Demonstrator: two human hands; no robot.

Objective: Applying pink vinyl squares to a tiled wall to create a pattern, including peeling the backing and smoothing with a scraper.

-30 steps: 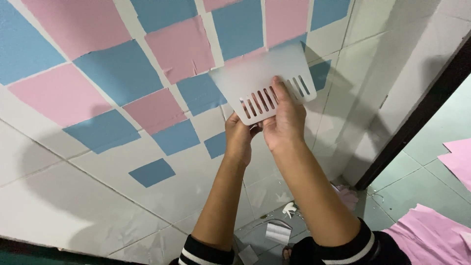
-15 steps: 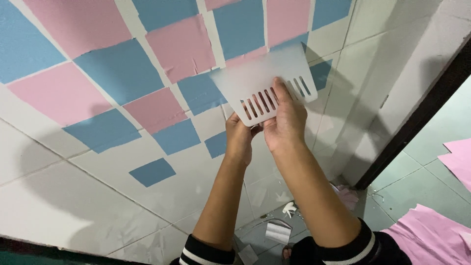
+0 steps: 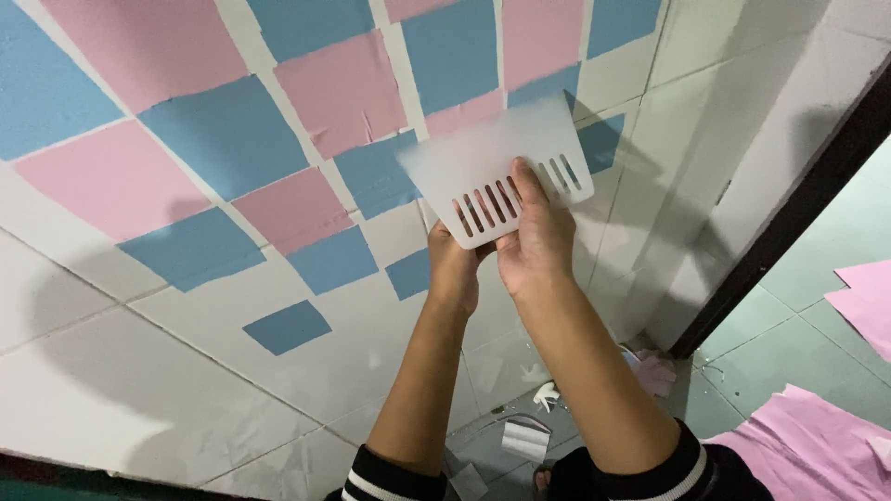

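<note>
Item: translucent white plastic scraper with slotted handle edge (image 3: 497, 172), held flat against the white tiled wall (image 3: 186, 390), over the pink and blue square paper patches (image 3: 325, 88). Left hand (image 3: 452, 269): grip closed on the scraper's lower corner, below the slots. Right hand (image 3: 536, 237): grip clamped on the slotted edge, fingers laid across the slots. Loose pink paper sheets (image 3: 817, 436) lay on the green floor (image 3: 826, 250) at right. Torn white scraps (image 3: 534, 417) lay at the wall's foot.

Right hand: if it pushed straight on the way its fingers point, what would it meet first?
Probably the tiled wall, near a blue square. The right hand already grips the white slotted scraper; depth is unclear.
</note>
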